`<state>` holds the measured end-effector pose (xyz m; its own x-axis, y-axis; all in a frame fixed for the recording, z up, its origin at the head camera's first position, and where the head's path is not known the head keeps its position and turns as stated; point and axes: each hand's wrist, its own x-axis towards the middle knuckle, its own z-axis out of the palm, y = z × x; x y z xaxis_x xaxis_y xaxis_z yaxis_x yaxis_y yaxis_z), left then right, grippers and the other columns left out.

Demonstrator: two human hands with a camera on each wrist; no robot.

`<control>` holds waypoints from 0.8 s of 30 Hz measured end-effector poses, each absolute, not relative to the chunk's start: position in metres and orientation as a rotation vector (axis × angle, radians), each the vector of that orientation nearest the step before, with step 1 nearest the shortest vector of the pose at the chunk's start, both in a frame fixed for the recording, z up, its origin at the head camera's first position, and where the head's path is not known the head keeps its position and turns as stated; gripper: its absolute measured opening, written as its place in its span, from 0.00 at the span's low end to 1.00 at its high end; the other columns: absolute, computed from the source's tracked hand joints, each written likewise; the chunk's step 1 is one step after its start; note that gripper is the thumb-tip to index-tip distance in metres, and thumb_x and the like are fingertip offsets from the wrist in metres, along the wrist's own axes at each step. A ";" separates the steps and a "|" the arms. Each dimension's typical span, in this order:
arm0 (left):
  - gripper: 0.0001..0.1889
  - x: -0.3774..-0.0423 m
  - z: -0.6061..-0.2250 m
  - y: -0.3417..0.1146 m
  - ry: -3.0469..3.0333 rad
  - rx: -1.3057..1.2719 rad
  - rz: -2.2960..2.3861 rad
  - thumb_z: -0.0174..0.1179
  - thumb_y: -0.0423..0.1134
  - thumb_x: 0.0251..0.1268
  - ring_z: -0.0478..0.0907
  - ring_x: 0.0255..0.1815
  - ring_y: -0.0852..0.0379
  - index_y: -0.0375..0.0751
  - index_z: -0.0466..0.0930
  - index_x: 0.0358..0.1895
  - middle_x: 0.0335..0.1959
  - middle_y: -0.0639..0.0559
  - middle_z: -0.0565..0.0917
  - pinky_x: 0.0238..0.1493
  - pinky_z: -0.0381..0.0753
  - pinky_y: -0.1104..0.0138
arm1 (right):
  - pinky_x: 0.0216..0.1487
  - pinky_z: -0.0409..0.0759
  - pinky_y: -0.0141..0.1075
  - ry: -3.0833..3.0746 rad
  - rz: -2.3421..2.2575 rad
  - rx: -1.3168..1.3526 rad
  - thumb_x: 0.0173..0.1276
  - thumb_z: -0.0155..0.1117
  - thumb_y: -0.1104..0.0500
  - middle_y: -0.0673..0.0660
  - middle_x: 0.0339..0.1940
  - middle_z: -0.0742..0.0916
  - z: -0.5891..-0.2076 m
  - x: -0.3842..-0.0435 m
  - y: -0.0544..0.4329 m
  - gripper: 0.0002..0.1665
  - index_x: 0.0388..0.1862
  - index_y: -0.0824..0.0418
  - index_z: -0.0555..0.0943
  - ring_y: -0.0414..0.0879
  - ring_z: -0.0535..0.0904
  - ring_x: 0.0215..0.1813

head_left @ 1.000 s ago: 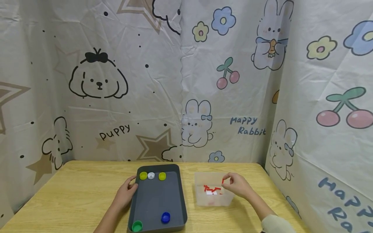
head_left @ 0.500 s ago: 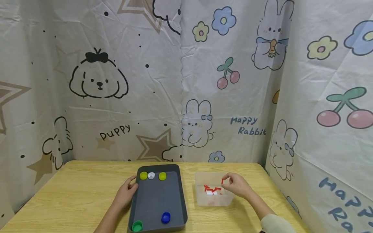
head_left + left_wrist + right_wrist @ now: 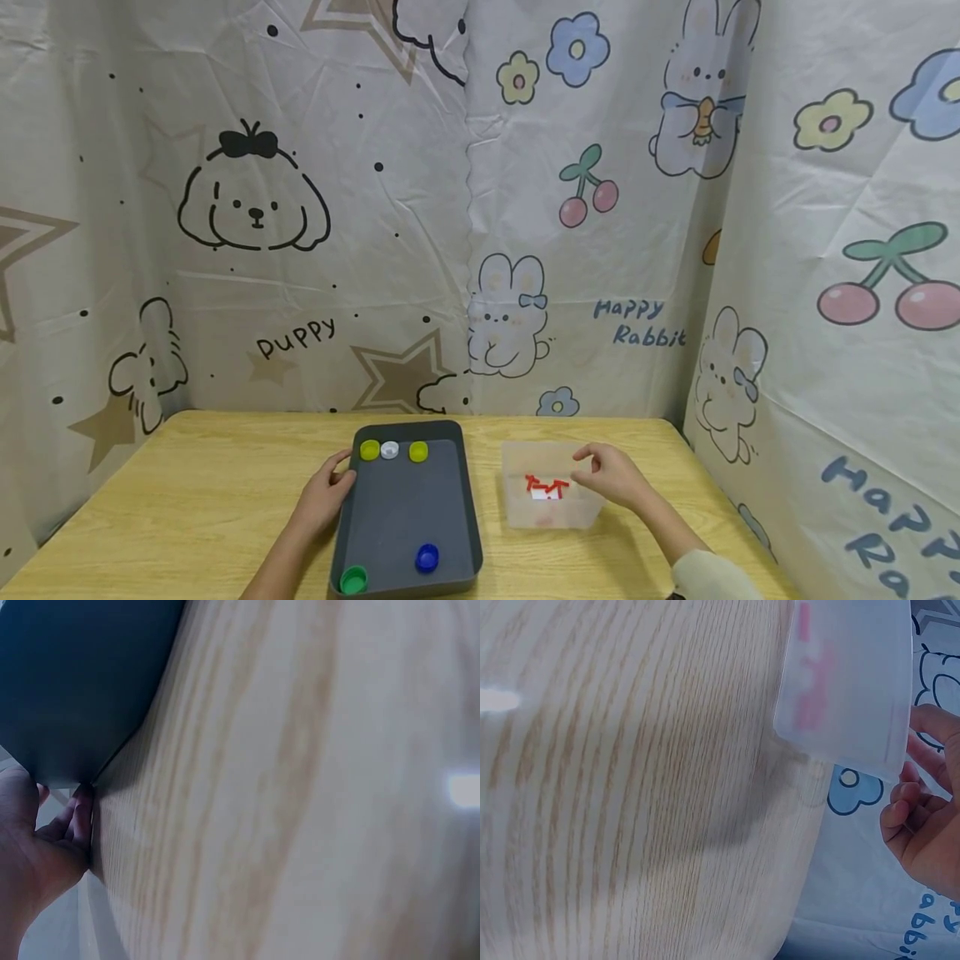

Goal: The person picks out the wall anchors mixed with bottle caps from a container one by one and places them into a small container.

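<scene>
My left hand [image 3: 324, 497] holds the left side wall of a dark grey tray [image 3: 408, 508], its thumb at the rim. In the left wrist view, fingers of the left hand [image 3: 45, 851] lie against the tray's outer wall [image 3: 82, 682], low by the table. Over the right rim of a translucent plastic box [image 3: 517, 515] hovers my right hand [image 3: 611, 477], thumb and forefinger apart with nothing visible between them. Several small red sticks [image 3: 540, 487] lie inside the box beside a white patch. In the right wrist view, the right hand [image 3: 934, 825] has loosely curled fingers beside the box [image 3: 855, 697].
In the tray sit two yellow bottle caps [image 3: 417, 452], a white cap [image 3: 389, 450], a blue cap [image 3: 427, 558] and a green cap [image 3: 353, 580]. A wooden table [image 3: 210, 500] carries everything. A printed curtain [image 3: 405, 167] stands behind and at both sides.
The red stick that my right thumb and forefinger pinched is no longer between them; they have let it go over the box. My left hand and the tray have stayed put.
</scene>
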<state>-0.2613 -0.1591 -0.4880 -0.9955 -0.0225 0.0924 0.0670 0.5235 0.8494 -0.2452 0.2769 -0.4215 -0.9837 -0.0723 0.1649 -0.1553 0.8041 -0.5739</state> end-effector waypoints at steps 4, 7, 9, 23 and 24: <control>0.25 -0.261 -0.487 -0.159 -2.662 -0.040 -1.481 0.47 0.40 0.70 0.77 0.49 0.43 0.36 0.60 0.68 0.51 0.31 0.79 0.50 0.75 0.51 | 0.22 0.60 0.31 -2.845 0.921 0.197 0.55 0.67 0.61 0.51 0.17 0.70 -0.422 -0.244 0.277 0.16 0.42 0.66 0.81 0.41 0.62 0.21; 0.25 -0.260 -0.486 -0.159 -2.662 -0.040 -1.484 0.47 0.40 0.70 0.77 0.49 0.43 0.36 0.60 0.68 0.51 0.31 0.79 0.50 0.75 0.52 | 0.22 0.60 0.31 -2.844 0.921 0.189 0.55 0.67 0.61 0.51 0.17 0.70 -0.421 -0.244 0.276 0.15 0.42 0.66 0.81 0.41 0.62 0.21; 0.25 -0.259 -0.486 -0.159 -2.661 -0.043 -1.485 0.47 0.40 0.70 0.77 0.49 0.43 0.36 0.61 0.68 0.51 0.32 0.79 0.50 0.75 0.52 | 0.22 0.61 0.30 -2.843 0.914 0.175 0.56 0.67 0.61 0.51 0.17 0.70 -0.420 -0.244 0.275 0.14 0.41 0.65 0.82 0.41 0.63 0.21; 0.29 -0.264 -0.488 -0.160 -2.717 0.008 -1.506 0.45 0.50 0.71 0.74 0.54 0.41 0.39 0.58 0.71 0.57 0.31 0.74 0.53 0.72 0.49 | 0.24 0.62 0.32 -2.812 0.885 0.169 0.61 0.62 0.59 0.52 0.20 0.72 -0.411 -0.250 0.265 0.11 0.41 0.64 0.82 0.42 0.64 0.24; 0.30 -0.264 -0.488 -0.160 -2.718 0.008 -1.517 0.44 0.51 0.71 0.73 0.54 0.40 0.39 0.57 0.71 0.58 0.30 0.73 0.54 0.72 0.48 | 0.24 0.63 0.32 -2.811 0.885 0.172 0.62 0.62 0.59 0.52 0.21 0.72 -0.409 -0.250 0.264 0.11 0.41 0.64 0.82 0.42 0.65 0.24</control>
